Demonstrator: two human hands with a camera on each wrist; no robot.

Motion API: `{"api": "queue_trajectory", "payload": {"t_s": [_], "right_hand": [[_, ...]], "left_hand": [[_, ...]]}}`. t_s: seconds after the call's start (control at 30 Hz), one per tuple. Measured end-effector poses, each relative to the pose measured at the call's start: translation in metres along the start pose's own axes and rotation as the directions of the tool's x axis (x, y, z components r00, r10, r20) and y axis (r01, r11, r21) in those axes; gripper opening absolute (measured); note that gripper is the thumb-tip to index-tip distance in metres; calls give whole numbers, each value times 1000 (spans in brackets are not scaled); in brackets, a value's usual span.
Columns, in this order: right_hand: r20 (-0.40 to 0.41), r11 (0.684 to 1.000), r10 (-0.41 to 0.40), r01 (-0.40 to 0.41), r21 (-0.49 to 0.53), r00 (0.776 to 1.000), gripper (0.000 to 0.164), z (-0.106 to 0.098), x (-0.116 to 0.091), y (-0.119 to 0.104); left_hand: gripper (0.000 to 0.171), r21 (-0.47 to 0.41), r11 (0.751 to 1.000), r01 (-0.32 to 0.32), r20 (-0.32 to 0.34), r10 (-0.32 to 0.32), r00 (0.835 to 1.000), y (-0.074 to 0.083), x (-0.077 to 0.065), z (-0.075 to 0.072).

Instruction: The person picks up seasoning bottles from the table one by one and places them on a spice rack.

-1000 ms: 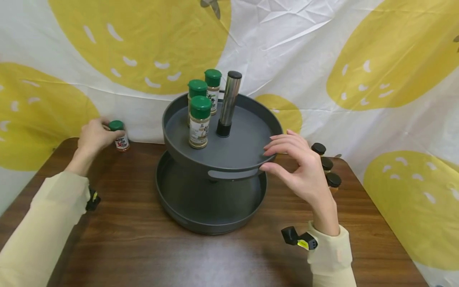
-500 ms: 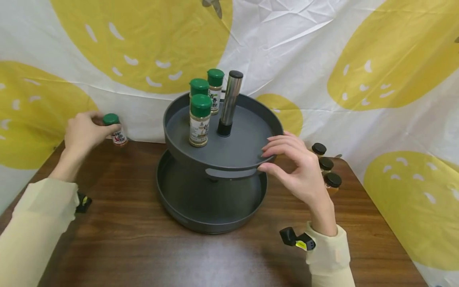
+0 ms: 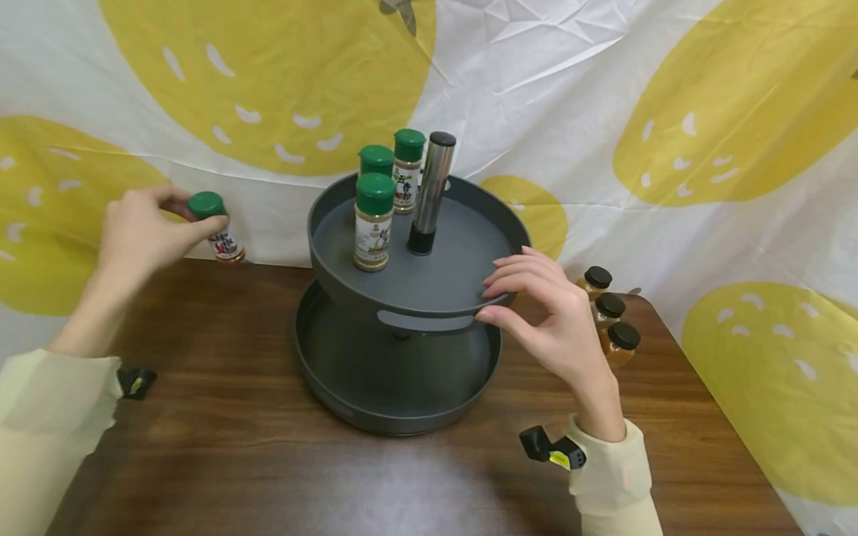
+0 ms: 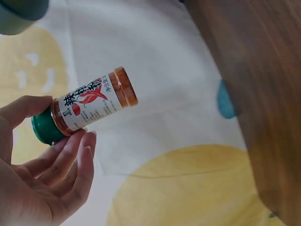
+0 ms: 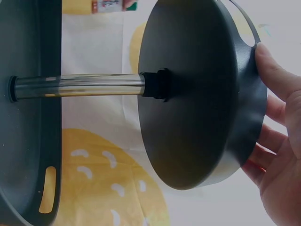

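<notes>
Since a second ago, the left hand (image 3: 144, 231) has lifted the red-spice jar (image 4: 89, 103) off the far-left corner of the desk (image 3: 214, 447); fingers and thumb pinch it near its green cap, base tilted outward. Right hand (image 3: 556, 313) grips the rim of the upper tray (image 3: 462, 260). Pick-up looks done, I judge, though the jar is well apart from the tray.

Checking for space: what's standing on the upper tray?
Green-capped front jar, middle jar and back jar, plus the metal post. The front jar hides most of the middle one, any label included.
</notes>
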State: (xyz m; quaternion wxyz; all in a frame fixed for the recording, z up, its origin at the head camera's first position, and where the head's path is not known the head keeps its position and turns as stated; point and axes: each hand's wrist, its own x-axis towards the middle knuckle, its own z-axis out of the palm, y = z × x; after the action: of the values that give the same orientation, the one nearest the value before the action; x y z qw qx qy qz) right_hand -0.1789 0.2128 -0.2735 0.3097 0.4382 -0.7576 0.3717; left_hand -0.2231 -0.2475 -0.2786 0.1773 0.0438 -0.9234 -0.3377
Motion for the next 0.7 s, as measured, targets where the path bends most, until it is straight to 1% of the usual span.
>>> {"api": "queue_trajectory", "payload": {"t_s": [0.13,0.23,0.4,0.5,0.63,0.7], "right_hand": [[1,1000,-7,7,-3,1000,36,1,2,-1],[0,1000,-11,11,-6,1000,36,2,3,-1],[-2,1000,-13,13,-10,1000,36,5,4,-1],[-1,1000,-12,12,-10,1000,36,6,4,-1],[-4,1000,-19,19,-10,1000,35,9,5,-2],[-8,1000,-26,26,-12,1000,35,11,5,-2]], "left_hand": [[61,-4,1000,-8,0,8,1000,14,-8,-11],[56,-11,1000,-13,-11,12,1000,23,-12,-18],[50,-63,997,-35,-25,33,999,36,-19,-28],[52,-92,995,-29,-35,26,999,43,-24,-33],[55,-106,994,-29,-56,23,998,54,-30,-40],[51,-130,991,-39,-62,31,998,59,-32,-43]]}}
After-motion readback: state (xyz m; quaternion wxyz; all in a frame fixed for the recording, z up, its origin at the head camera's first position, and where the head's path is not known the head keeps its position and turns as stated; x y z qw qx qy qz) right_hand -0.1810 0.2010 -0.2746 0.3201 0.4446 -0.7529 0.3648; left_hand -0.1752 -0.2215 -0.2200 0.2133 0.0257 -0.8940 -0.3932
